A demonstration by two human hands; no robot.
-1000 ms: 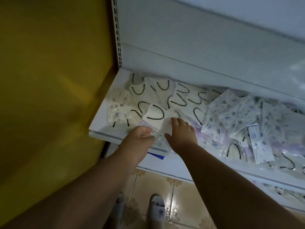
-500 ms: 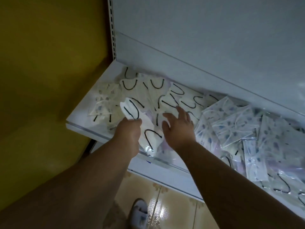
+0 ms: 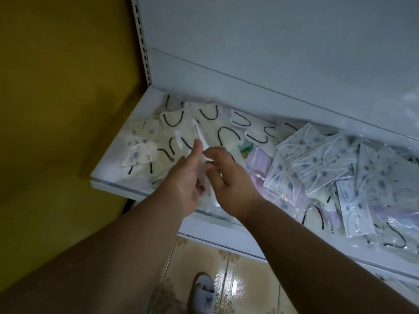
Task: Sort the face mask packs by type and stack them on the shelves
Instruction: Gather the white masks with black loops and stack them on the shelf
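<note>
My left hand (image 3: 184, 177) grips a cream mask pack with black ear loops (image 3: 199, 137), turned on edge above the shelf. My right hand (image 3: 229, 180) pinches the same pack from the right side. Beneath them lie more cream packs with black loops (image 3: 210, 123) on the left part of the white shelf (image 3: 108, 180). Blue-patterned white packs (image 3: 317, 159) are heaped on the right. A few patterned packs (image 3: 142, 143) sit at the far left. Pink packs (image 3: 260, 159) show in the middle.
A yellow wall (image 3: 56, 109) borders the shelf on the left, beside a perforated upright (image 3: 141, 41). The white back panel (image 3: 272, 53) rises behind. A lower shelf (image 3: 249, 241) juts out below. A foot in a grey slipper (image 3: 204, 293) stands on the tiled floor.
My left hand lifted the cream pack off the pile and turned it on edge. My right hand left the pile and took hold of the pack's other side.
</note>
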